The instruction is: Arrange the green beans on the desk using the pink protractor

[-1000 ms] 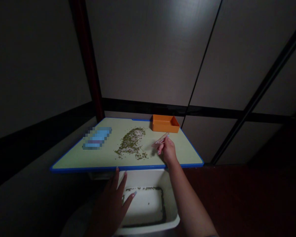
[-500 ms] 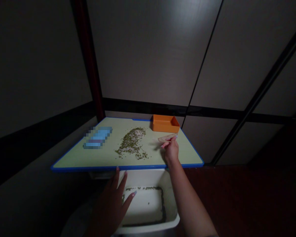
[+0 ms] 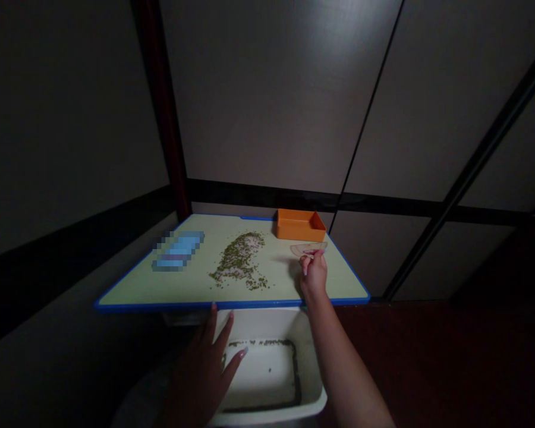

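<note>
A pile of small green beans [image 3: 241, 261] lies spread on a pale green table with a blue edge [image 3: 160, 288]. My right hand [image 3: 312, 274] is over the table's right side, fingers pinched on a clear half-round plastic scraper [image 3: 309, 248], held to the right of the beans. My left hand [image 3: 209, 368] rests with fingers spread on the left rim of a white tub [image 3: 314, 401] below the table's front edge. A few beans lie along the tub's bottom edges.
An orange box [image 3: 299, 224] stands at the table's far edge, just behind the scraper. A blurred blue object [image 3: 178, 251] lies on the table's left part. Grey wall panels rise behind; a dark red post [image 3: 160, 107] stands at the back left.
My right hand has drawn the scraper to the right and turned it flatter, away from the bean pile. My left hand has stayed on the tub.
</note>
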Demonstrator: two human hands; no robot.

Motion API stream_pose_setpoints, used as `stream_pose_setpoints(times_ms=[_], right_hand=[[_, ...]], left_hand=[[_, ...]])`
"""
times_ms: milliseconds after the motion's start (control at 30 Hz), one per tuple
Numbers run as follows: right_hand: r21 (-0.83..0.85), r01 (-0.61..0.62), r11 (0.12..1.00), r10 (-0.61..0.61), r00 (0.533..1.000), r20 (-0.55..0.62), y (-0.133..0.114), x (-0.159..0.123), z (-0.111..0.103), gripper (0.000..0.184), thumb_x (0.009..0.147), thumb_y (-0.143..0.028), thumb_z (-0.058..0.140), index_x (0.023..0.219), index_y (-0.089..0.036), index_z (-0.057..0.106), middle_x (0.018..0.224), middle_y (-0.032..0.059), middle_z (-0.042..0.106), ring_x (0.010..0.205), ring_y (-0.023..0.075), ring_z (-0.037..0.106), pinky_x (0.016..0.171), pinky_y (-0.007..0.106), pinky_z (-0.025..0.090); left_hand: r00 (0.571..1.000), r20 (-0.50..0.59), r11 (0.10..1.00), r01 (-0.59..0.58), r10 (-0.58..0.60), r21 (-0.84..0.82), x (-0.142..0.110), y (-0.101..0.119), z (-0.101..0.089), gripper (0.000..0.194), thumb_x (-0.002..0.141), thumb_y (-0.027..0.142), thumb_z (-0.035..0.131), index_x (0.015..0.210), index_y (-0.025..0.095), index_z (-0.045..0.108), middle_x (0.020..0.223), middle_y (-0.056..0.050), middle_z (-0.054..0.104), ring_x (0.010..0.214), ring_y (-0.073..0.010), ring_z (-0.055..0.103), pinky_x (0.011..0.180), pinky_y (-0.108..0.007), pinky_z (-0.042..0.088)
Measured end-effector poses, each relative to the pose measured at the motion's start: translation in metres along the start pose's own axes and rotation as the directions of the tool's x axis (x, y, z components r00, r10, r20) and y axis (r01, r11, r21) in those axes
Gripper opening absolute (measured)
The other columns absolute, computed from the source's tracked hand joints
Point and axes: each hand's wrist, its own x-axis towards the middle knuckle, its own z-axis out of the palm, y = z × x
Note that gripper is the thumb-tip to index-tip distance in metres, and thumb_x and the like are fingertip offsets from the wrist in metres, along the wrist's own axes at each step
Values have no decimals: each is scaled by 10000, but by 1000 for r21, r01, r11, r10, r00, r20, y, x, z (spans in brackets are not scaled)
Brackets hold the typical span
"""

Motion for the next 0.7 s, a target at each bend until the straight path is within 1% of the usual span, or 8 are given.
stream_pose_setpoints(times_ms=[133, 300, 400, 500, 567, 600, 633, 700], right_hand=[[15, -69, 998, 68, 997, 43, 2, -1, -1, 475, 813, -692, 472, 705, -230, 438, 308, -124, 318, 338, 87, 297, 433, 231, 259], [7, -121, 993, 119, 984, 129, 4, -2, -2, 461, 815, -660, 508, 691, -216, 488, 327, -120, 347, 343, 80, 286, 493, 242, 348], [-31, -85, 996, 89, 982, 166, 2, -4, 0, 476, 791, -667, 534, 722, -196, 544, 418, -75, 490, 423, 97, 445, 553, 247, 397], [-39, -37, 999, 45, 970, 238, 0, -7, 1, 537, 773, -710, 513, 865, -186, 594, 679, 19, 679, 674, 155, 632, 638, 269, 451], [-23, -39, 999, 43, 959, 279, -1, -8, 2, 589, 790, -740, 437, 901, -186, 603, 824, 61, 712, 795, 178, 660, 679, 284, 472], [-27, -48, 998, 54, 957, 283, 0, -9, 2, 590, 797, -737, 424, 892, -184, 606, 851, 69, 714, 807, 179, 662, 687, 287, 478], [-48, -58, 997, 69, 958, 279, 0, -9, 2, 558, 794, -715, 457, 870, -183, 607, 855, 67, 713, 798, 176, 660, 687, 287, 482], [-121, -53, 991, 83, 963, 256, 1, -9, 2, 431, 749, -609, 609, 812, -183, 602, 816, 50, 709, 753, 167, 650, 668, 275, 483]], left_hand=[[1000, -5, 1000, -6, 6, -10, 0, 0, 0, 592, 847, 485, 427, 1387, 244, 420, 1572, -143, 226, 1308, -317, 478, 1003, -444, 466], [1000, -13, 1000, -14, 14, -15, 0, 0, -1, 587, 836, 490, 448, 1364, 233, 457, 1567, -150, 242, 1309, -323, 475, 1022, -454, 450], [1000, -28, 1000, -9, 9, -16, 0, 1, -2, 581, 828, 474, 470, 1353, 225, 471, 1562, -148, 261, 1310, -321, 475, 1025, -456, 450], [999, -41, 1000, -13, 12, -21, 0, 1, 0, 590, 828, 468, 472, 1363, 221, 457, 1554, -152, 279, 1304, -315, 481, 1020, -450, 460], [998, -58, 1000, -14, 13, -17, 1, -1, 2, 603, 828, 475, 471, 1373, 220, 443, 1548, -155, 292, 1310, -320, 473, 1013, -451, 468], [997, -74, 1000, -17, 16, -10, 1, -2, 4, 610, 826, 481, 471, 1376, 218, 439, 1541, -157, 305, 1326, -330, 451, 1015, -458, 467], [995, -92, 1000, -25, 25, 0, 1, -3, 5, 618, 824, 491, 473, 1377, 217, 437, 1533, -157, 323, 1349, -343, 414, 1019, -471, 463], [990, -131, 999, -48, 50, 24, 1, -6, 8, 635, 816, 512, 481, 1375, 215, 441, 1510, -156, 365, 1393, -370, 325, 1034, -504, 444]])
